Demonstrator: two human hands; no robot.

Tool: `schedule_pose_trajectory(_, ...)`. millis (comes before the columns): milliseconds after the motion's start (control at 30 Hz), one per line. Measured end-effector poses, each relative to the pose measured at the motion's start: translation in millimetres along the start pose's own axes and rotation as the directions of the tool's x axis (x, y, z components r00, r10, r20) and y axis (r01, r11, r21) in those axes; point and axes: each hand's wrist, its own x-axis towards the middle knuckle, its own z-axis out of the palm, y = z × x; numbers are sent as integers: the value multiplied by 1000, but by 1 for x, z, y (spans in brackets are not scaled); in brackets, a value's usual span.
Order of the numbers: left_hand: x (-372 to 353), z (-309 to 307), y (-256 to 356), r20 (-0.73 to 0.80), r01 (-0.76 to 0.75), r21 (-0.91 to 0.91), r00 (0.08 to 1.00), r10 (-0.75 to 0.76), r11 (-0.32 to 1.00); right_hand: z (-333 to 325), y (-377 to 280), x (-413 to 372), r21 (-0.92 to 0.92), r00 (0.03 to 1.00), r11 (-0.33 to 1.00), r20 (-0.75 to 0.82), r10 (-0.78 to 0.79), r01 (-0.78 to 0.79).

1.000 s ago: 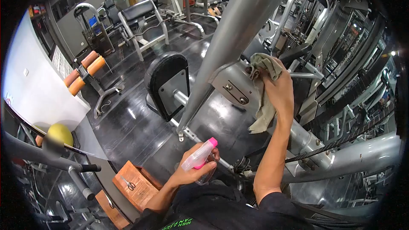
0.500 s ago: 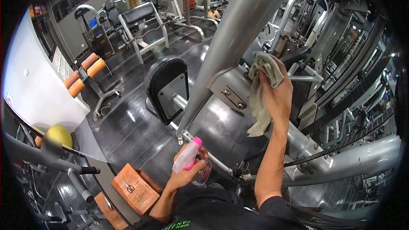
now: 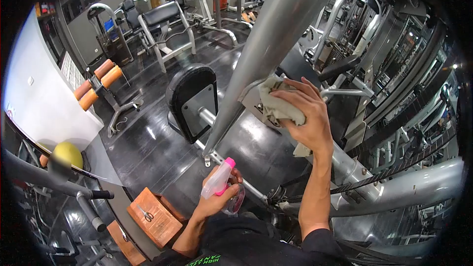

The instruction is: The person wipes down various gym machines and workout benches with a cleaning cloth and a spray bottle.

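Observation:
A crumpled greyish-green cloth point(image 3: 282, 108) lies under my right hand point(image 3: 308, 116), whose fingers bend over it and press it to the bracket of a grey metal frame point(image 3: 268, 34). One end of the cloth dangles below the palm. Bolts on the bracket point(image 3: 252, 106) show partly beside the cloth. Lower down, my left hand point(image 3: 217, 197) is wrapped round the neck of a clear spray bottle point(image 3: 219, 181) with a pink nozzle, held tilted near my body. A black padded seat point(image 3: 193, 101) stands just left of the frame.
Scissors point(image 3: 146, 214) rest on a wooden box point(image 3: 156, 224) at lower left. A thick grey tube point(image 3: 404, 187) and a dark cable point(image 3: 394, 171) run across the lower right. Orange rollers point(image 3: 97, 84), a yellow ball point(image 3: 67, 155) and other gym machines stand around the dark floor.
My right hand has moved left and slightly down, bringing the cloth from beside the bracket onto its face. The left hand and spray bottle have hardly shifted.

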Motion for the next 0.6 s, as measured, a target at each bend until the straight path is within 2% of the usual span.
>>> schedule_pose_trajectory(67,0,1,1,-22,67,37,998,-66,997,3,3,-2,246,980,963,-131,149,-114)
schedule_pose_trajectory(100,0,1,1,-24,65,40,998,-64,997,4,3,-2,249,980,962,-134,147,-111)
schedule_pose_trajectory(167,-2,1,-1,-14,27,-27,1000,-27,999,8,0,-2,364,882,895,-290,371,-257)
schedule_pose_trajectory(200,-2,0,-1,-20,27,-27,999,-27,999,8,-1,-1,367,884,894,-287,370,-256)
schedule_pose_trajectory(267,-1,-3,-1,-13,-37,29,999,37,999,6,-5,2,23,943,975,-250,220,-221)
schedule_pose_trajectory(300,-2,-4,-1,-16,-37,30,999,37,999,4,-8,4,-84,976,985,-171,134,-149)
schedule_pose_trajectory(333,-3,-4,-2,-23,-25,25,999,26,999,2,-8,3,-82,976,986,-171,132,-148)
schedule_pose_trajectory(400,-3,-4,-1,-34,-17,21,999,18,1000,-3,-3,1,116,998,993,-57,32,-25)
schedule_pose_trajectory(433,-3,-3,2,-32,-4,47,999,5,999,-3,-1,-4,197,996,978,-46,76,-66)
schedule_pose_trajectory(467,-3,-2,3,-30,11,72,1000,-9,997,-1,-1,-5,198,996,978,-45,76,-66)
schedule_pose_trajectory(533,-3,-2,2,-29,14,71,1000,-12,997,3,-4,-6,321,946,935,-225,233,-154)
schedule_pose_trajectory(567,-3,-2,1,-27,14,70,1000,-13,997,4,-5,-4,320,946,934,-223,234,-156)
schedule_pose_trajectory(600,-4,-2,-1,-28,15,69,1000,-13,998,6,-6,-1,246,930,946,-249,271,-210)
